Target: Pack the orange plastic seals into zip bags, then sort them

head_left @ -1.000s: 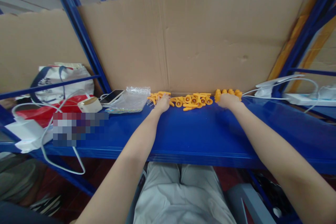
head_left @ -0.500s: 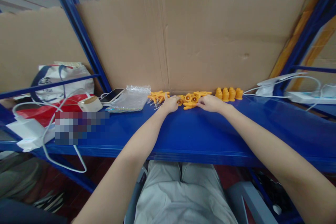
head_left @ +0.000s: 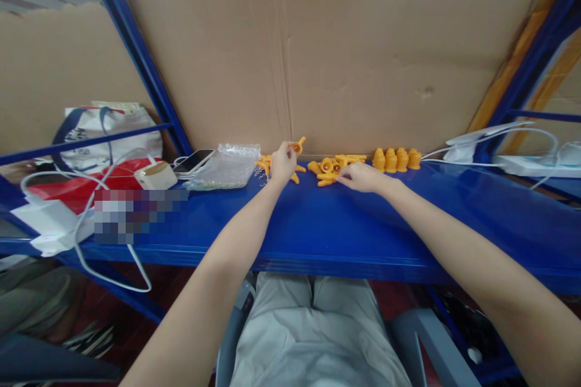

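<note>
My left hand (head_left: pixel 284 164) is closed on a small orange plastic piece (head_left: pixel 299 146), raised above the blue shelf; the piece has a round hollow end and a thin prong. Below that hand lie loose orange limb-shaped pieces (head_left: pixel 295 176) and small metal chains (head_left: pixel 261 178). My right hand (head_left: pixel 362 178) is closed, thumb and fingertips together at the front edge of a pile of orange parts (head_left: pixel 327 165), some with round hollow openings. What its fingertips hold, if anything, is too small to tell. Several orange body-shaped pieces (head_left: pixel 390 161) stand in rows right of it.
On the left are clear plastic bags (head_left: pixel 227 169), a phone (head_left: pixel 195 161), a white charger (head_left: pixel 157 176), a red bag (head_left: pixel 68 193) and loose white cables. A cardboard sheet (head_left: pixel 354 60) closes the back of the blue shelf (head_left: pixel 308 230). A power strip (head_left: pixel 535 167) lies at right.
My left hand has lifted an orange piece from the pile and moved it up and left. My right hand stays almost in place by the pile.
</note>
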`<action>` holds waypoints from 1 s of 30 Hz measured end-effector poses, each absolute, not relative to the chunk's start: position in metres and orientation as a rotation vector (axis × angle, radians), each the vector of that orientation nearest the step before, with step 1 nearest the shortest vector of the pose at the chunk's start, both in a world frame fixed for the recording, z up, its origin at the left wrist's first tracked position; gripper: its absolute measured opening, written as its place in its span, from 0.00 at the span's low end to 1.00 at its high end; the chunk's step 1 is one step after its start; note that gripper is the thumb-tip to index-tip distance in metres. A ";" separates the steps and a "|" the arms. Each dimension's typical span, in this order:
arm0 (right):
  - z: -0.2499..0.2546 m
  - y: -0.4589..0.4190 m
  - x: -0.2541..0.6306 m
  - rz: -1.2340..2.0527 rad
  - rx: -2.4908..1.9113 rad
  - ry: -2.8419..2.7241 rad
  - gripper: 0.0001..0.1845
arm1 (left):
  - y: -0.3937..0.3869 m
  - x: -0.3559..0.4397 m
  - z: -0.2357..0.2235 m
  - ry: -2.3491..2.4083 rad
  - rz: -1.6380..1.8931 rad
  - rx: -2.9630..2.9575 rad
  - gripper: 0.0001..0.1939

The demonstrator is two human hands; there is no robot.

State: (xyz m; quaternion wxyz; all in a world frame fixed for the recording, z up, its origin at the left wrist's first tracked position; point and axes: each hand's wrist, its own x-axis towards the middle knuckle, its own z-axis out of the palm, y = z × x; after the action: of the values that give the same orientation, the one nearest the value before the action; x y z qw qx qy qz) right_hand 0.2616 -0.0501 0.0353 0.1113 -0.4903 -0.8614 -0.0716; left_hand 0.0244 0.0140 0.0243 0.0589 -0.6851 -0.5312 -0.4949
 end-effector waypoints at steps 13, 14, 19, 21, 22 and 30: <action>0.039 -0.055 0.238 1.119 -1.022 -1.578 0.26 | -0.032 0.079 0.032 -0.838 -0.983 -2.359 0.11; 0.040 -0.056 0.238 1.142 -0.992 -1.527 0.23 | -0.035 0.080 0.032 -0.794 -0.937 -2.393 0.11; 0.040 -0.053 0.248 1.012 -1.039 -1.508 0.17 | -0.037 0.078 0.032 -0.668 -0.856 -2.453 0.13; 0.040 -0.051 0.254 0.957 -1.077 -1.596 0.20 | -0.034 0.076 0.032 -0.710 -0.887 -2.425 0.14; 0.040 -0.051 0.256 0.941 -1.084 -1.654 0.22 | -0.032 0.075 0.032 -0.751 -0.905 -2.409 0.15; 0.035 -0.049 0.262 0.726 -1.185 -2.123 0.29 | -0.023 0.065 0.027 -0.943 -0.602 -2.521 0.14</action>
State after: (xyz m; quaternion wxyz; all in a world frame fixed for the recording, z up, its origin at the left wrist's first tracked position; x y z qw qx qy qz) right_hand 0.2617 -0.0488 0.0348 0.2978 -0.4458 -0.7987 0.2732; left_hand 0.0646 -0.0234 0.0273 0.1906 -0.8973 -0.3356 -0.2141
